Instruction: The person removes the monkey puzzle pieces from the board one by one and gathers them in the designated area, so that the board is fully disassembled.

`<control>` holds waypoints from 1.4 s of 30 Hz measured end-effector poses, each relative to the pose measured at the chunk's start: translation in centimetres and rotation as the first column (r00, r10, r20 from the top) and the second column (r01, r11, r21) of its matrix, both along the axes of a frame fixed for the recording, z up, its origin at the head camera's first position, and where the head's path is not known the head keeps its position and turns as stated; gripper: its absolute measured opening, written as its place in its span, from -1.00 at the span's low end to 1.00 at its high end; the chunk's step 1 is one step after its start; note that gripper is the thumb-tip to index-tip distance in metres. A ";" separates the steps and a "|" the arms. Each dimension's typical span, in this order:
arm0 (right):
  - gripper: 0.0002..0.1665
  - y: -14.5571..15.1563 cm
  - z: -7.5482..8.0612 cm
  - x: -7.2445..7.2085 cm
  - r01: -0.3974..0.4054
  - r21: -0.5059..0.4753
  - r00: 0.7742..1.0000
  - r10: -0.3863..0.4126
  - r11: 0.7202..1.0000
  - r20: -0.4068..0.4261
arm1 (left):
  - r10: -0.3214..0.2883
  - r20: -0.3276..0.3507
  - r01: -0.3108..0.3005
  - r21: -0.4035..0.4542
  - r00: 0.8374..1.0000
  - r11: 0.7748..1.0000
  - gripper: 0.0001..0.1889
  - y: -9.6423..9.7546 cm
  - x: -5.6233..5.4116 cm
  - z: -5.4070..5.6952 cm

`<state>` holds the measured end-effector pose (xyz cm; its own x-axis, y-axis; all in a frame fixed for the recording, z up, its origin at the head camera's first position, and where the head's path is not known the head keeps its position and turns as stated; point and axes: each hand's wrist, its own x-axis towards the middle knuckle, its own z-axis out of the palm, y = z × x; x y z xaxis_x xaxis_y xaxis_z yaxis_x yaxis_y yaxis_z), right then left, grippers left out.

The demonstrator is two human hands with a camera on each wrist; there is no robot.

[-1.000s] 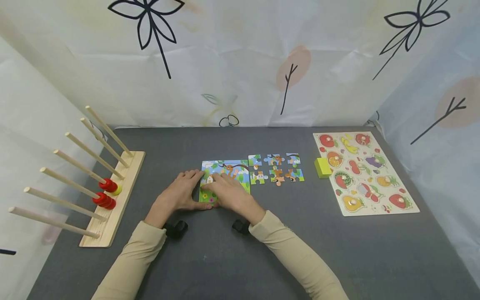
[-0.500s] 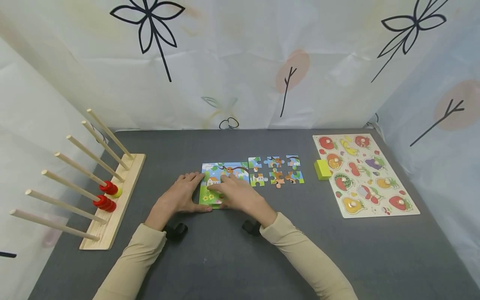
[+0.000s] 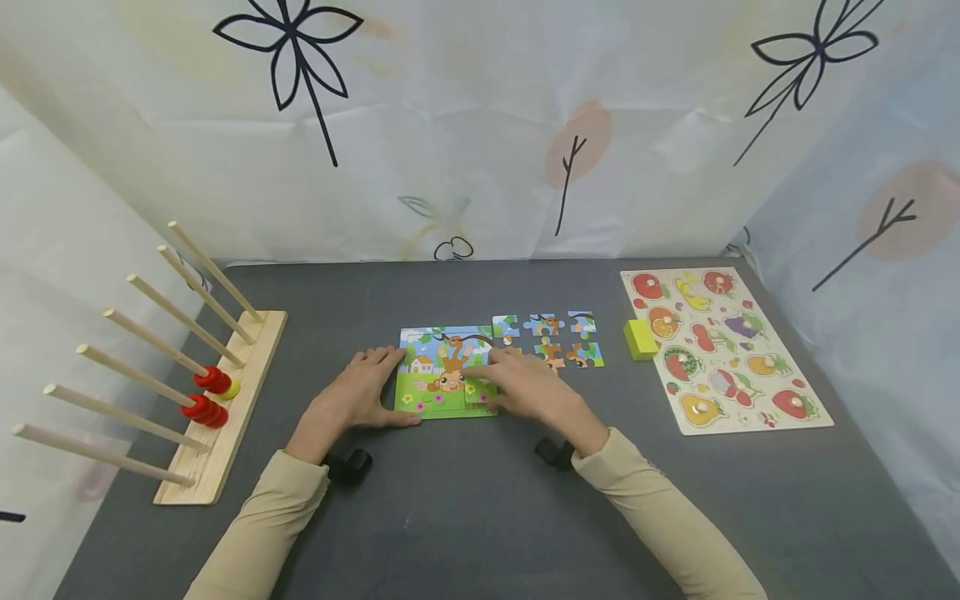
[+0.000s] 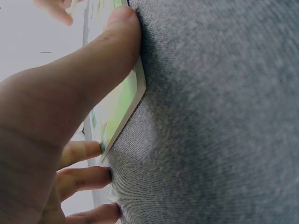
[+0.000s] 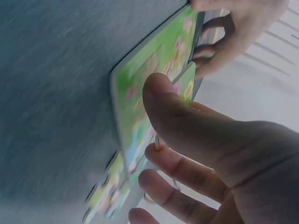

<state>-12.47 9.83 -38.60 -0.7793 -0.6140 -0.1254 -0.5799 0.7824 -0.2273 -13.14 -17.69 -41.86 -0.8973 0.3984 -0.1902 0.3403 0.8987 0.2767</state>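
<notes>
A picture puzzle board with an orange animal, a house and green grass lies at the middle of the table. My left hand rests at its left side, thumb along the near edge and fingers at the left edge. Over the board's right part, my right hand pinches a green puzzle piece with flowers on it. In the right wrist view the piece sticks up from the board at a tilt, partly behind the thumb. The left wrist view shows the left thumb on the board's edge.
Several loose puzzle pieces lie right of the board, some partly behind the right hand. A yellow block stands beside a fruit peg board at the right. On the left is a wooden peg rack with red and yellow beads.
My right hand has moved right across the board with the green piece, uncovering the animal picture and overlapping the nearest loose pieces. The left hand has stayed at the board's left edge.
</notes>
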 end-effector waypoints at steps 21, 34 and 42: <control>-0.38 4.3 -0.9 0.4 0.086 -0.008 0.995 -0.086 0.996 0.048 | 0.011 0.002 -0.011 -0.006 1.000 1.000 0.19 0.1 0.0 0.0; -0.45 4.3 -0.9 0.7 0.057 -0.025 0.996 -0.055 0.998 0.074 | 0.018 0.004 -0.018 -0.012 1.000 1.000 0.19 0.1 -0.1 0.0; -0.46 4.4 -0.8 0.8 0.039 -0.028 0.997 -0.037 0.999 0.072 | 0.015 0.006 -0.014 -0.008 1.000 1.000 0.19 0.1 -0.1 -0.1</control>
